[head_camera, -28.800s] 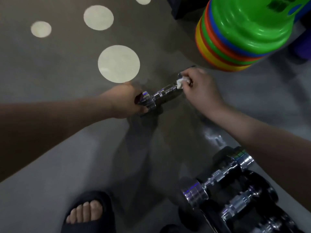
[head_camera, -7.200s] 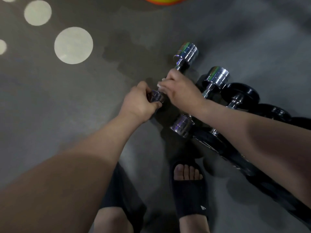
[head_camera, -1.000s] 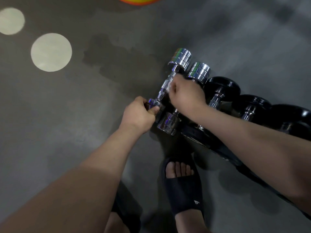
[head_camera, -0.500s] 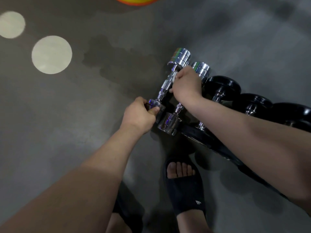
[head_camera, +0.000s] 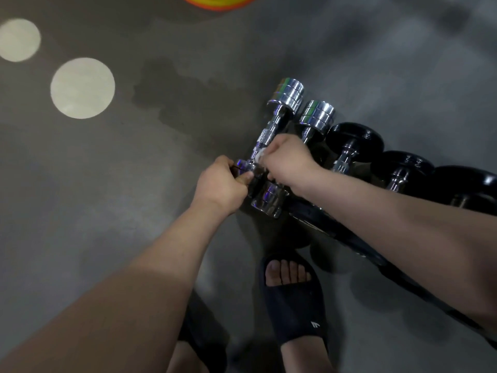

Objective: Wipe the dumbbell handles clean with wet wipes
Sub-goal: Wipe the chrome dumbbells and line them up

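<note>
A chrome dumbbell [head_camera: 271, 130] lies on the grey floor, its far head up and to the right. My left hand [head_camera: 219, 184] grips its near head. My right hand [head_camera: 287, 161] is curled round the near end of the handle with a white wet wipe [head_camera: 260, 156] pinched against the metal; only a scrap of the wipe shows. The knurled middle of the handle is bare above my fingers.
A second chrome dumbbell [head_camera: 317, 117] lies right beside it, then a row of black dumbbells [head_camera: 355, 141] running to the right edge. My foot in a black slipper [head_camera: 294, 300] stands below. A stack of coloured discs [head_camera: 217, 1] peeks in at the top. Pale circles [head_camera: 82, 88] mark the floor.
My right hand with the wipe has slid down the handle from the far head towards the near head. My left hand has stayed on the near head.
</note>
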Available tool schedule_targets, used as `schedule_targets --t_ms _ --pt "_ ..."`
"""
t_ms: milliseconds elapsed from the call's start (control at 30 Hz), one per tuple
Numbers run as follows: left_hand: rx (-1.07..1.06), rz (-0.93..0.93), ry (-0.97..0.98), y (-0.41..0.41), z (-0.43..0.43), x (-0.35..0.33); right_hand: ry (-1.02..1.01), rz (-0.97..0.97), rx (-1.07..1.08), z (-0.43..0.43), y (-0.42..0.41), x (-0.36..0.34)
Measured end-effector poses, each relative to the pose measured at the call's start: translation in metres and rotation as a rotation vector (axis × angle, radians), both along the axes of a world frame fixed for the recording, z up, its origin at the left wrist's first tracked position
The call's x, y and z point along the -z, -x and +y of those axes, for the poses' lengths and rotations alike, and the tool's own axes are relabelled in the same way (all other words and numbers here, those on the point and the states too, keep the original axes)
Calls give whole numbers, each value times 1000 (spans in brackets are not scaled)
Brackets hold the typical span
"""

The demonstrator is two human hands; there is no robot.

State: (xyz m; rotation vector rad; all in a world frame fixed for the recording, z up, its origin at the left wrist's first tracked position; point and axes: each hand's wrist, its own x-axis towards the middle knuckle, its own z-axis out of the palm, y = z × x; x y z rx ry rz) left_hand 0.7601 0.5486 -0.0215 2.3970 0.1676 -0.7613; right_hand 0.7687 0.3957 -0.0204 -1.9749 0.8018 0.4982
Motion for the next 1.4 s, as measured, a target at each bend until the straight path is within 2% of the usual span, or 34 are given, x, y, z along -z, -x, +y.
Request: schedule_targets --t_ms 200,367,467,533,600,700,800,900,967,1067,1133,1267,1400 --pt "-8 2 -1 1 -1 0 25 -26 27 -9 -10 -8" --pt "-8 -4 -4 1 -2 -3 92 -201 208 -23 -28 -7" --pt "-7 1 -4 2 -3 -3 245 -293 28 -15 -17 1" --pt "4 -4 -9 2 -2 -4 274 -365 -115 -8 -2 5" --pt "15 -12 -8 1 -1 -4 220 -362 -264 -7 7 5" --pt "63 19 11 -1 3 -7 61 -242 -394 -15 10 2" --pt "35 -62 63 -11 5 -19 -135 -247 -230 -25 12 -4" --pt "-106 -161 320 -20 2 -29 -263 -257 -90 -32 15 -12" --pt "-89 -99 485 -20 -7 -34 -336 -255 -86 -32 20 -13" --pt "-16 -103 481 -22 -16 -34 -418 -270 -113 -30 23 -12" --pt "-52 -116 428 -28 -16 -30 -340 -281 -174 -32 22 -12" --pt "-122 -208 254 -49 -10 -16 208 -492 -757 -40 29 -4" --pt "69 -277 138 -60 -21 -13 332 -508 -933 -37 36 3"
